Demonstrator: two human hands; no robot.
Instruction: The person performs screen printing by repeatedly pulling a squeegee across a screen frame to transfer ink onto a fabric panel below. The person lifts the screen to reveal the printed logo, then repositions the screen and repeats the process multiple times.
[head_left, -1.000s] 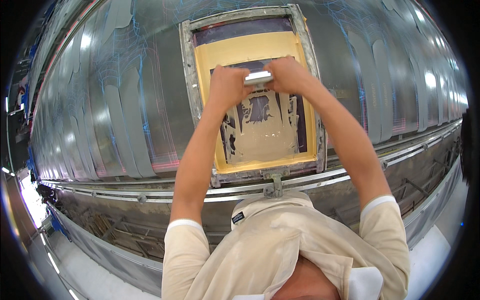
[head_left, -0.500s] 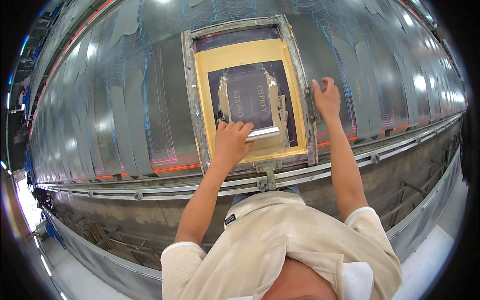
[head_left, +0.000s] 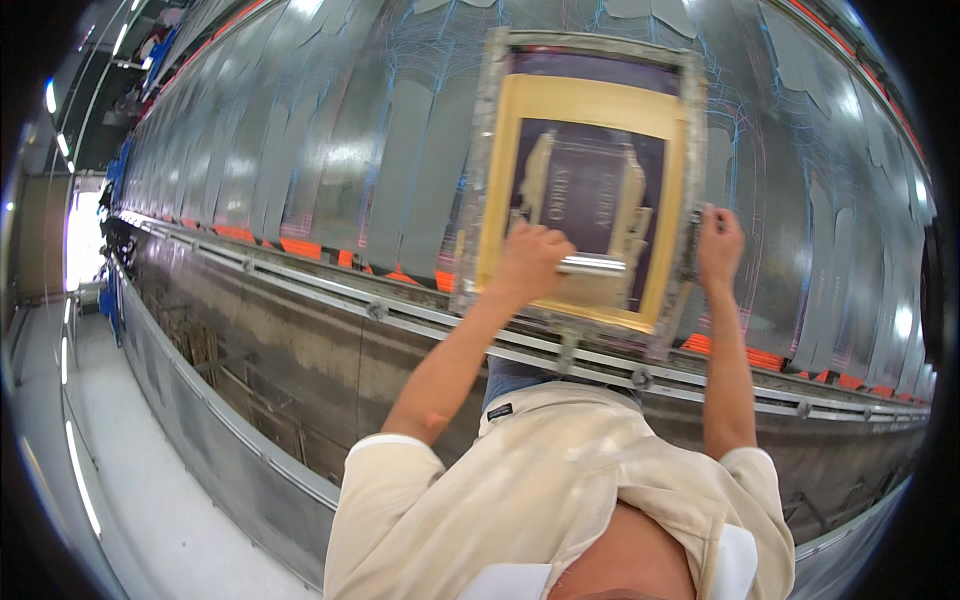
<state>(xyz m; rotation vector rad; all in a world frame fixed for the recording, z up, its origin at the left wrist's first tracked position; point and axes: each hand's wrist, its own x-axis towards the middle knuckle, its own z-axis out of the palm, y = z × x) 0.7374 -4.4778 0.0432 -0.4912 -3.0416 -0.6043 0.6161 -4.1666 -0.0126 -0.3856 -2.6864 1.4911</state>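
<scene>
My left hand (head_left: 534,258) is closed on a silver squeegee (head_left: 600,265) lying across the lower part of a printing screen, over pale tan ink (head_left: 595,291). The screen has a worn grey frame (head_left: 484,150), a yellow border (head_left: 590,95) and a dark centre with pale lettering, blurred by motion. My right hand (head_left: 718,242) is closed at the frame's right rail, its fingers on the edge near a small dark fitting, which is partly hidden.
A long metal printing table (head_left: 330,150) carries grey flat pieces (head_left: 400,150) with blue and pink lines. A steel rail (head_left: 470,330) runs along its near edge, above a grimy trough (head_left: 370,360). A walkway (head_left: 170,520) lies at lower left.
Both hands drew the squeegee toward the screen's near end; my right hand then released it and now grips the right rail. The view has turned, with the screen now farther right and blurred.
</scene>
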